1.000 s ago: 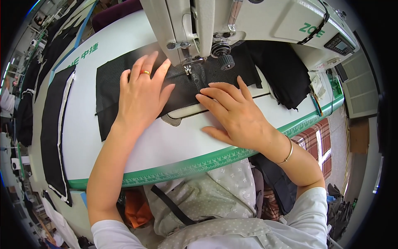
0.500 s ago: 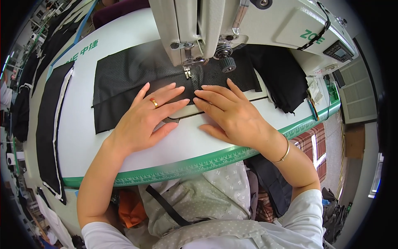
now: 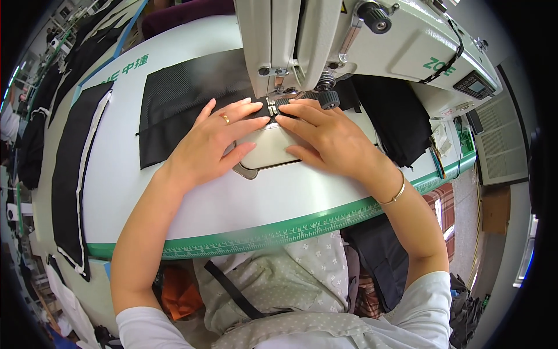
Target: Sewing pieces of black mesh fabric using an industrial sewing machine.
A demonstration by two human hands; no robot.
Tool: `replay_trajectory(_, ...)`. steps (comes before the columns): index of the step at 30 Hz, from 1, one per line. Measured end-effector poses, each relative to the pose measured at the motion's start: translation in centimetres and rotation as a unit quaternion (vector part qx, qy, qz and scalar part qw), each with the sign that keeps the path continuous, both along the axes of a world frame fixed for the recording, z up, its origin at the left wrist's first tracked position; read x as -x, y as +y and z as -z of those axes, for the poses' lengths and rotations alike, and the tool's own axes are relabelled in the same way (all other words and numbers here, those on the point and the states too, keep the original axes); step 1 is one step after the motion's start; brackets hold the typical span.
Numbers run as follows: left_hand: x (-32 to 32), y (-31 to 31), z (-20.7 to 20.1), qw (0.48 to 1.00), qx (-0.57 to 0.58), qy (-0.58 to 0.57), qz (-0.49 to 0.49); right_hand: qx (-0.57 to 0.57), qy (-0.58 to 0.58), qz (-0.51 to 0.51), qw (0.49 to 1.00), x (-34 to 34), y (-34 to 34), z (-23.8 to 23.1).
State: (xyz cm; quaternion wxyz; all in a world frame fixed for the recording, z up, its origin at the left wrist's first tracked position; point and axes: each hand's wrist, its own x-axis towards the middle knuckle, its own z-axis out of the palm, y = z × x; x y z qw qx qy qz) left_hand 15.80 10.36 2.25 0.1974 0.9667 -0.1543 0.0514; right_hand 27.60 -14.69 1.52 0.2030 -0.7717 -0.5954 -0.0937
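A black textured fabric piece (image 3: 192, 87) lies on the white sewing table, its right part running under the presser foot (image 3: 272, 107) of a sewing machine (image 3: 401, 49). My left hand (image 3: 215, 139), a ring on one finger, rests on the fabric left of the foot. Its fingers are stretched out, the thumb apart over the metal plate (image 3: 267, 152). My right hand (image 3: 331, 136) lies to the right of the foot, fingers extended and fingertips on the fabric close to it. Both hands press from above; neither grasps anything. The needle is too small to make out.
Stacked black fabric pieces (image 3: 395, 116) lie to the right, under the machine arm. A black strip with a white edge (image 3: 72, 168) is at the left. A green measuring scale (image 3: 314, 227) runs along the table's front edge. Thin tools (image 3: 437, 161) lie at the right edge.
The black fabric has slid away from me under the presser foot, uncovering more of the metal plate. Both hands have moved forward with it, up beside the foot. The view has shifted slightly.
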Motion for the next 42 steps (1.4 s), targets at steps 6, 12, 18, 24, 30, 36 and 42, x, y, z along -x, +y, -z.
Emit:
replay_trajectory(6,-0.7,-0.2,0.3,0.999,-0.002,-0.022,-0.028,-0.027,-0.019,-0.03,0.999,-1.9,0.1,0.5)
replay_trajectory(12,-0.6,0.9,0.9,0.996,0.023,-0.073,-0.053,-0.015,-0.002,0.004,1.0,-1.6,0.0,0.9)
replay_trajectory(18,3.7,2.8,-2.5,0.948,-0.144,0.029,-0.282,-0.034,-0.083,0.053,0.995,-1.5,-0.1,0.4)
replay_trajectory(24,10.9,-4.5,-5.8,0.946,-0.211,0.107,-0.224,-0.096,-0.084,0.035,0.991,0.1,0.2,0.0)
replay_trajectory(30,7.3,-7.6,-2.9,0.987,-0.145,0.003,-0.069,-0.064,-0.028,-0.006,0.998,1.5,-0.1,-0.4)
replay_trajectory(36,7.3,-7.9,-1.6,0.991,-0.115,0.02,-0.059,-0.048,-0.024,-0.03,0.998,1.2,-0.1,0.0)
replay_trajectory(42,6.6,-7.4,-1.0,0.99,-0.119,-0.007,-0.069,-0.051,-0.046,-0.007,0.998,1.0,0.2,0.2)
